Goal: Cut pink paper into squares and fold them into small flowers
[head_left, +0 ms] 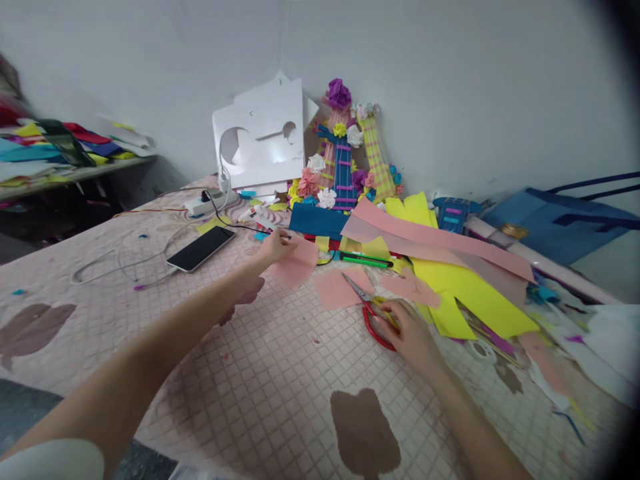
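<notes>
My left hand [277, 247] pinches the edge of a square piece of pink paper [299, 265], its fingertips closed at the sheet's upper left. Under my right hand [407, 333] are scissors [356, 289] with red and yellow handles. The fingers are closed around the handles, and the blades point away to the upper left, over a second pink paper piece [330, 291]. A torn-looking pink scrap [414, 288] lies just beyond the right hand. Behind the scissors rests a bright green cutter or pen [367, 260].
Long pink strips [445, 243] and yellow sheets [465, 303] spread across the right. A phone [201, 249] on a cable lies left, near a power strip [205, 205]. Decorated paper towers [344, 170] and a white cut-out board [260, 143] lean on the wall. A blue bag [560, 223] is far right.
</notes>
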### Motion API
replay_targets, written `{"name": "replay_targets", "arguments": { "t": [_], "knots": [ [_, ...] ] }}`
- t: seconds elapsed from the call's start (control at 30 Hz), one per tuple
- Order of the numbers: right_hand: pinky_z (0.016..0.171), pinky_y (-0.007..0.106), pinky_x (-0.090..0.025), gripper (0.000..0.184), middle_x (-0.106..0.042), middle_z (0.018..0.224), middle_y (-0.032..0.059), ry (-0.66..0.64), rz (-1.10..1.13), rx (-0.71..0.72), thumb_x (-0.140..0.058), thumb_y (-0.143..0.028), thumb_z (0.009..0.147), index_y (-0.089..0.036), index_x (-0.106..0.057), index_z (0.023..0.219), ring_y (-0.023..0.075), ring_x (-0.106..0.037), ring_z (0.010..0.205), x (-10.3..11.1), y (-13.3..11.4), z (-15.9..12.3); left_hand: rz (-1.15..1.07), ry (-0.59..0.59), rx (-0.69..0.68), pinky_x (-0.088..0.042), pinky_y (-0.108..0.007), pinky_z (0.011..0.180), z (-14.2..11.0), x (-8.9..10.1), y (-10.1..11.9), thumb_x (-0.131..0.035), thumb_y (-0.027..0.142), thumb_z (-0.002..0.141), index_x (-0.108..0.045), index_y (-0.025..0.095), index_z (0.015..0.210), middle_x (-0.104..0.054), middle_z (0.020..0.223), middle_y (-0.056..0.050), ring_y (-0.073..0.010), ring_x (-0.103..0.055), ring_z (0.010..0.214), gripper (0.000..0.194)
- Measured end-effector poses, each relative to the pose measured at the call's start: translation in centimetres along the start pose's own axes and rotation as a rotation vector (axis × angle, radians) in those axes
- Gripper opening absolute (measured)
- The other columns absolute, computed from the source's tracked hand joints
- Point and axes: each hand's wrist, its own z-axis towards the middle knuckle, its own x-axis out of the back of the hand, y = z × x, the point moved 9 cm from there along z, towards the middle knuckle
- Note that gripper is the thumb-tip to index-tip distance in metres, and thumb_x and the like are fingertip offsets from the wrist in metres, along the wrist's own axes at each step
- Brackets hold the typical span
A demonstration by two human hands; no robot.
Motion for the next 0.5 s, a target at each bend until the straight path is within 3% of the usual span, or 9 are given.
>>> {"name": "replay_targets", "arguments": {
  "t": [0.13, 0.33, 0.4, 0.5],
  "knots": [
    [0.083, 0.037, -0.046, 0.013, -0.06, 0.101, 0.0072, 0.005, 0.015, 0.024, -0.05, -0.029, 0.088, -0.022, -0.052, 0.099, 0.023, -0.057, 0.097, 0.2, -0.6, 0.0, -0.057, 0.041, 0.009, -0.046, -0.023, 0.062, 0.6, 0.1, -0.1, -0.068, 0.025, 0.067, -0.063, 0.014, 0.099, -0.069, 0.084, -0.007, -0.0174, -0.064, 0.074, 0.035],
    [0.084, 0.037, -0.046, 0.011, -0.061, 0.1, 0.0068, 0.015, 0.038, 0.039, -0.05, -0.026, 0.089, -0.022, -0.052, 0.098, 0.0218, -0.058, 0.095, 0.5, -1.3, 0.1, -0.131, 0.093, -0.076, -0.049, -0.028, 0.065, -0.5, 1.6, 0.9, -0.064, 0.026, 0.069, -0.066, 0.014, 0.08, -0.069, 0.074, -0.006, -0.0197, -0.066, 0.073, 0.016],
    [0.084, 0.037, -0.046, 0.01, -0.061, 0.1, 0.0065, 0.027, 0.045, 0.047, -0.05, -0.026, 0.089, -0.022, -0.053, 0.098, 0.0214, -0.058, 0.094, 0.6, -1.5, 0.2, -0.155, 0.118, -0.146, -0.05, -0.03, 0.072, -1.4, 2.2, 1.9, -0.062, 0.025, 0.072, -0.065, 0.015, 0.076, -0.07, 0.082, -0.007, -0.0209, -0.066, 0.081, 0.012],
    [0.083, 0.036, -0.046, 0.009, -0.061, 0.099, 0.0063, 0.054, 0.051, 0.054, -0.051, -0.025, 0.089, -0.022, -0.053, 0.097, 0.0214, -0.057, 0.094, 0.9, -1.8, 0.2, -0.19, 0.141, -0.272, -0.047, -0.033, 0.088, -3.7, 3.4, 3.6, -0.061, 0.023, 0.074, -0.061, 0.018, 0.077, -0.067, 0.109, -0.007, -0.0208, -0.06, 0.105, 0.006]
  ]
}}
